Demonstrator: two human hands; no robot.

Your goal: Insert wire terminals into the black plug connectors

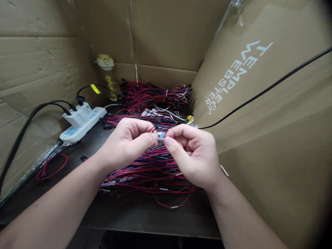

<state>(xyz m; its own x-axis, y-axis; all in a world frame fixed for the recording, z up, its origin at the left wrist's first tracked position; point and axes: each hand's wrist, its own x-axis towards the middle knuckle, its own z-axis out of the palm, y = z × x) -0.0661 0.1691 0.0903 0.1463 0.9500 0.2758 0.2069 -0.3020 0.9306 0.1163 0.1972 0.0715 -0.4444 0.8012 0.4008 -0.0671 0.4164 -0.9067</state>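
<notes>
While both hands are brought close together above the middle of the table (124, 216), the work on one small piece appears to be in progress. The left hand (129, 143) has a narrow grip, with thumb and forefinger pinching a thin red wire (151, 130). The right hand (195, 152) also has a narrow grip, and it seems to pinch another red wire (181, 142) just beside the left fingertips. The small ends are partly covered by the fingers, so I cannot tell if they are joined or apart; I would judge this piece as not finished.

Below and behind the hands, a wide pile of wires (145, 169) fills the middle of the table, and one red loop (174, 206) reaches out toward the front edge, with a pale sleeve on it. Near the far edge lies a thick wire bundle (147, 93), which has a light tie around it, so at least the gathering of this part looks done. How many wires in the pile are ready, and how many are left, cannot be told from here.
</notes>
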